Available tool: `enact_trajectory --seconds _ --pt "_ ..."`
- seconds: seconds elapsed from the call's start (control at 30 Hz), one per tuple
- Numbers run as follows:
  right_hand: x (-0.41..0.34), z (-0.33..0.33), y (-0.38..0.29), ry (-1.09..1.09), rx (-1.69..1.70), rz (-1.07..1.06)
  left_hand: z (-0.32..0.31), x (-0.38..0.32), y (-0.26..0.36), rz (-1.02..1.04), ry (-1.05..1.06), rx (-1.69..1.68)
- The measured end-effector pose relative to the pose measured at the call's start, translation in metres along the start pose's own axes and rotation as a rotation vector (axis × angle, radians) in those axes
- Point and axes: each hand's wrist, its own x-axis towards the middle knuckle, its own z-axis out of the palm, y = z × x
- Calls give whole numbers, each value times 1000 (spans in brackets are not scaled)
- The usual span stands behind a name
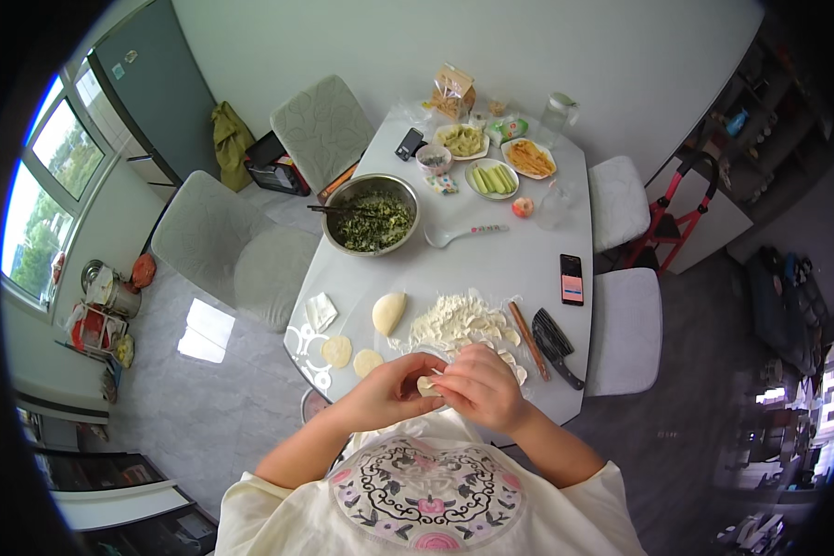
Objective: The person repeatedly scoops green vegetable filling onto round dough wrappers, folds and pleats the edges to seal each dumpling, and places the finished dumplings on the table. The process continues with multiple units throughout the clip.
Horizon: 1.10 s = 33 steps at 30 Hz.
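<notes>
Close to my body, at the table's near edge, my left hand (397, 393) and my right hand (483, 389) meet around a small piece of dough (427, 386). The left fingers curl about it and the right fingertips pinch its edge. Two flat dough rounds (336, 352) lie to the left, with a larger dough lump (389, 314) beyond them. A heap of flour (455, 318) with dough pieces lies just past my hands. To its right are a wooden rolling pin (529, 340) and a black-handled cleaver (556, 347). A steel bowl (417, 217) holds chopped greens with chopsticks resting in it.
A white ladle (445, 236) and a phone (571, 279) lie on the white table (500, 260). Plates of food, including cucumber pieces (492, 179), a glass jug (557, 115) and a second phone (410, 144) stand farther back. Grey chairs (625, 333) flank the table.
</notes>
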Motion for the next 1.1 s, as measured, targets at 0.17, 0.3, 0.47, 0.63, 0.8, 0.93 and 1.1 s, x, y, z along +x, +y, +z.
enact_trajectory --seconds 0.17,0.3,0.47,0.63,0.8,0.93,1.1 --pt "-8 4 -1 34 -61 26 14 -6 -16 12 97 -219" --pt "-2 -1 -3 -19 -59 19 13 -10 -6 16 98 -16" --pt "0 2 -3 5 -46 -57 14 -11 6 61 65 102" --pt "-9 6 -6 40 -92 -68 17 -12 0 61 80 32" --pt "-5 1 -5 2 -47 -5 14 -10 -11 2 42 -48" --pt "2 -5 -6 -5 -28 10 11 -10 -12 -16 32 5" --pt "-3 -1 -3 55 -45 -17 20 -6 11 5 109 55"
